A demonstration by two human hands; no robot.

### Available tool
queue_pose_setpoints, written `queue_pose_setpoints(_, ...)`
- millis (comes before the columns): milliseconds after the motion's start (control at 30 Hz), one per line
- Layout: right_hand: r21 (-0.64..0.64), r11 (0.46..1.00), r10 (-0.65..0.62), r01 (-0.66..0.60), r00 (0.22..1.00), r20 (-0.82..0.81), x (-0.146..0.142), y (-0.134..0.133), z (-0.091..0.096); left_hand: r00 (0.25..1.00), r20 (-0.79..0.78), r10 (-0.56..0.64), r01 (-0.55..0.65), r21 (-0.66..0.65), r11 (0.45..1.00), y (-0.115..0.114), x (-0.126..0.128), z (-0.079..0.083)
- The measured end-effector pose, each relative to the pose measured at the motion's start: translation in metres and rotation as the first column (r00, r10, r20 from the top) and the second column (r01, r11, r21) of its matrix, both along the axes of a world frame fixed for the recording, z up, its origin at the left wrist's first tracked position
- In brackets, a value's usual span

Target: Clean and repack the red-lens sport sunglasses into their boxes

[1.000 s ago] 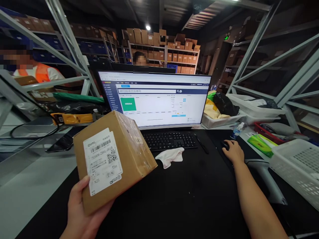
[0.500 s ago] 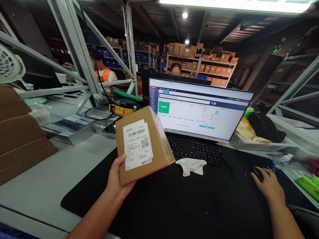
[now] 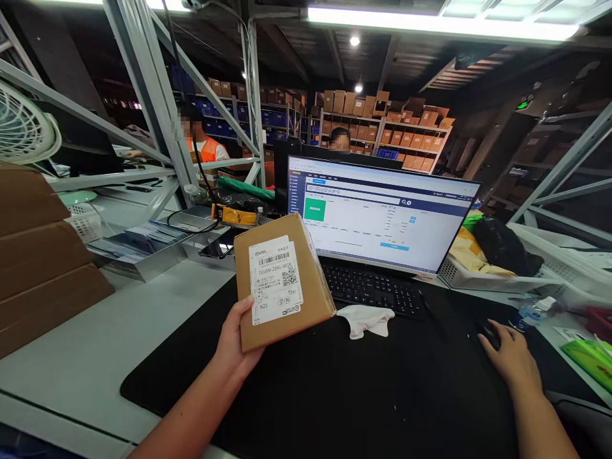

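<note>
On the long worktop (image 3: 71, 344), a flat computer monitor (image 3: 382, 217) stands behind the plastic keyboard (image 3: 370, 288), and a soft cloth (image 3: 366, 320) lies just in front of the keyboard. A cardboard parcel (image 3: 282, 287) is left of the cloth, and a computer mouse (image 3: 488, 335) is on the right.

Bright lamps overhead, dim warehouse behind you

The ceiling light strip (image 3: 440, 22) and a small spot lamp (image 3: 354, 41) glare white, while the far shelves (image 3: 411, 131) sink into shadow; your monitor (image 3: 382, 217) glows evenly, the label (image 3: 276, 288) on your cardboard parcel (image 3: 306, 299) reads fairly sharp, and the black desk mat (image 3: 335, 395) stays dark and soft; the wide lens bends the steel uprights (image 3: 143, 83) towards the edges, where detail softens slightly
</note>
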State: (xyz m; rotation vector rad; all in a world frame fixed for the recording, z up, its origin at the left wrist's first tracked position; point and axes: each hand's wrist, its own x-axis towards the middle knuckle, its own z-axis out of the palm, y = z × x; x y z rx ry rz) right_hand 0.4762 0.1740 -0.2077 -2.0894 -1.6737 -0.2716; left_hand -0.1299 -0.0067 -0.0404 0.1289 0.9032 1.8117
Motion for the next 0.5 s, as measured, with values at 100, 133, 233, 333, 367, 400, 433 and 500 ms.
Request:
queue_pose_setpoints(100,0.007,1.000,-0.023,0.024,0.999,-0.037,-0.004,-0.001,0.003,1.000,-0.009,-0.003,0.003,0.018,1.000,0.001,-0.001,-0.002)
queue_pose_setpoints(133,0.007,1.000,-0.028,0.028,0.999,-0.045,-0.004,-0.002,0.004,1.000,-0.010,-0.005,0.005,0.020,1.000,0.002,-0.002,-0.003)
queue_pose_setpoints(233,-0.014,0.999,-0.045,0.045,0.997,-0.061,-0.005,-0.002,0.005,1.000,-0.013,0.002,-0.002,0.017,1.000,0.003,-0.002,-0.004)
queue_pose_setpoints(333,-0.017,0.998,-0.058,0.057,0.996,-0.065,-0.005,-0.002,0.005,1.000,-0.020,-0.007,0.007,0.028,1.000,0.004,-0.001,-0.007)
queue_pose_setpoints(367,-0.006,0.998,-0.055,0.055,0.996,-0.063,-0.005,-0.001,0.004,1.000,-0.024,-0.012,0.013,0.036,0.999,0.004,-0.001,-0.008)
queue_pose_setpoints(400,0.008,0.999,-0.050,0.051,0.997,-0.061,-0.005,0.000,0.003,0.999,-0.028,-0.018,0.019,0.041,0.999,0.005,0.000,-0.010)
queue_pose_setpoints(433,0.027,0.999,-0.043,0.044,0.997,-0.060,-0.004,0.001,0.002,0.999,-0.031,-0.024,0.025,0.044,0.999,0.005,0.000,-0.011)
queue_pose_setpoints(500,0.080,0.996,-0.025,0.030,0.998,-0.059,-0.001,0.004,-0.002,0.999,-0.034,-0.033,0.034,0.048,0.998,0.006,0.001,-0.012)
